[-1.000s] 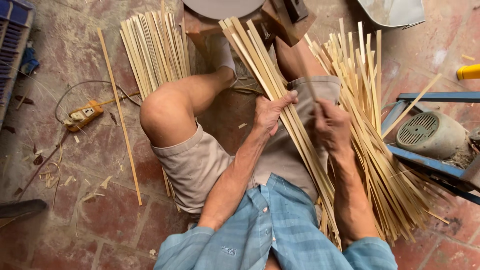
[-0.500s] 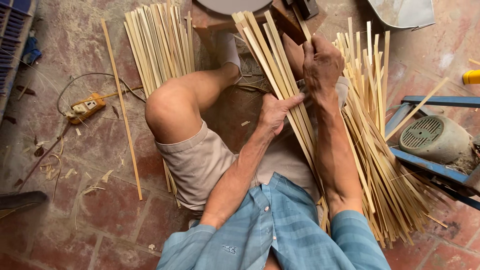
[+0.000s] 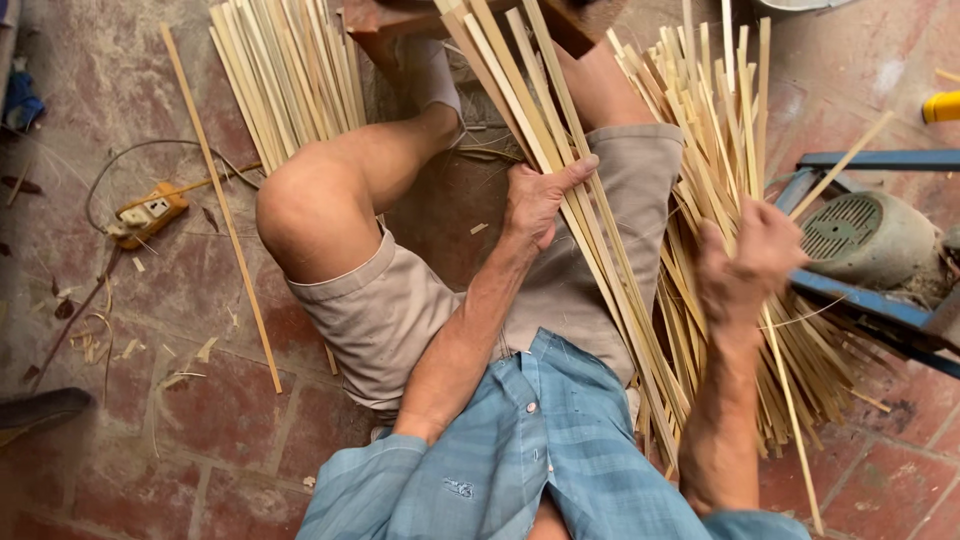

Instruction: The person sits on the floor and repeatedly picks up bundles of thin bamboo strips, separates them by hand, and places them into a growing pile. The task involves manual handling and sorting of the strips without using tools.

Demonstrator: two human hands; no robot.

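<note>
I sit on a brick floor with a slanting bundle of long bamboo strips [image 3: 540, 130] lying across my lap. My left hand [image 3: 540, 200] rests on the bundle's left side, with the thumb hooked over the strips. My right hand [image 3: 745, 265] is blurred out to the right, above a loose pile of bamboo strips [image 3: 720, 150]. Its fingers are closed around a single thin strip [image 3: 790, 420] that runs down past my right forearm.
Another stack of strips [image 3: 290, 80] lies beyond my left knee, and one long strip [image 3: 225, 220] lies alone on the floor. An orange power strip [image 3: 150, 210] with its cable sits at the left. At the right are a grey motor [image 3: 865, 240] on a blue frame [image 3: 870, 305] and a yellow object [image 3: 940, 105].
My right hand has swung from the top of the lap bundle out to the right and down over the loose pile, carrying one strip. The left hand stays on the bundle.
</note>
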